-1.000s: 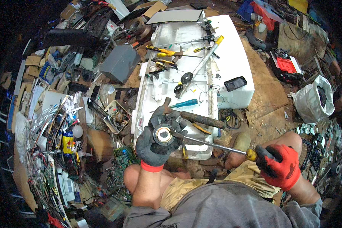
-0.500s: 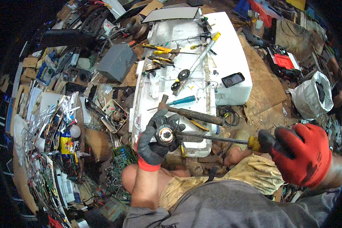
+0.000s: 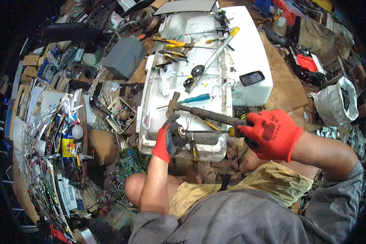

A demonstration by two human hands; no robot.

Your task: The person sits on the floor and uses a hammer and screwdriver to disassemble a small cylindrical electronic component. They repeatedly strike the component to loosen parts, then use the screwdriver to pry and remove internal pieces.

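My left hand (image 3: 165, 139), in a red and black glove, is closed around a small round dark part (image 3: 181, 131) with a shiny ring at its centre. My gloved right hand (image 3: 272, 136) grips the yellow handle of a screwdriver (image 3: 209, 131). Its shaft points left, and the tip is at or close to the round part; whether they touch I cannot tell. Just beyond lies a hammer (image 3: 207, 114), its handle end meeting my right glove in the picture. A teal-handled screwdriver (image 3: 198, 98) rests behind the hammer on the white panel (image 3: 216, 153).
Pliers (image 3: 168, 41) and other yellow-handled tools lie farther up the panel. A black phone-like device (image 3: 251, 78) sits on the white block (image 3: 250, 44) to the right. Scrap and a circuit board (image 3: 130, 162) crowd the left; a white sack (image 3: 333, 101) stands at right.
My right hand and the screwdriver have moved left and away from my body. My left hand has turned the round part toward the right and sits slightly lower on the hammer's near side.
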